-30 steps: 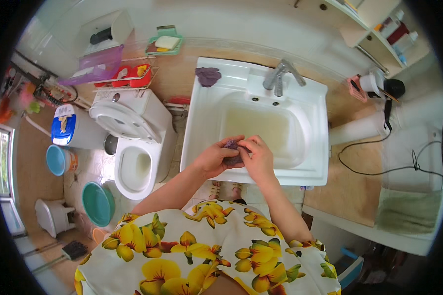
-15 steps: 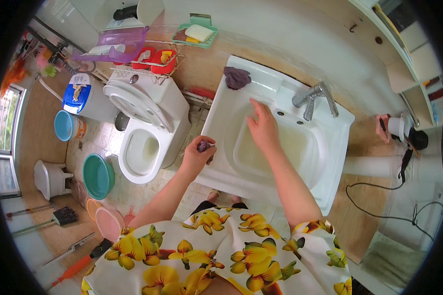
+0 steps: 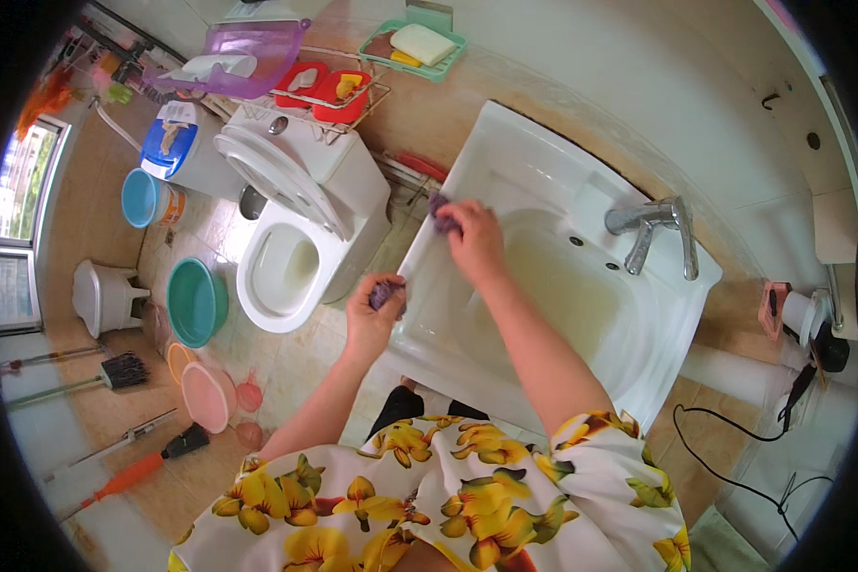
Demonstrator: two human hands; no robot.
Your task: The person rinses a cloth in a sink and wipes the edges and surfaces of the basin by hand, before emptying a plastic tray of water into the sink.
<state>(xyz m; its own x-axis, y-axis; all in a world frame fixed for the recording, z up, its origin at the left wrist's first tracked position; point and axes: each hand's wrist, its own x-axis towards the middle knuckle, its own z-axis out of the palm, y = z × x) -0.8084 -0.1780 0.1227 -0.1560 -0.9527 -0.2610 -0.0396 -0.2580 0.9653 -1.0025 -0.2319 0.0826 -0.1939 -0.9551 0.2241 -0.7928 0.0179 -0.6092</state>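
Observation:
My left hand point(image 3: 373, 315) is closed round a small bunched purple cloth point(image 3: 385, 294), just off the left rim of the white washbasin point(image 3: 411, 329). With its fingers closed, my right hand point(image 3: 474, 240) grips a second crumpled purple cloth point(image 3: 439, 212) at the basin's left edge. Part of that cloth hides under the fingers. Cloudy, yellowish water point(image 3: 574, 303) stands in the bowl below my right forearm. A chrome tap point(image 3: 650, 227) rises from the back right of the basin.
The white toilet point(image 3: 281, 272) stands left of the basin, lid raised. Beyond it are a green tub point(image 3: 196, 302), a pink basin point(image 3: 209, 396) and a blue bucket point(image 3: 143, 198). A green soap dish point(image 3: 439, 62) hangs on the wall. Black cable point(image 3: 725, 458) trails at the right.
My right hand has moved left and taken hold of the purple cloth that lay on the basin's back left corner, bringing it to the left edge. My left hand keeps its cloth.

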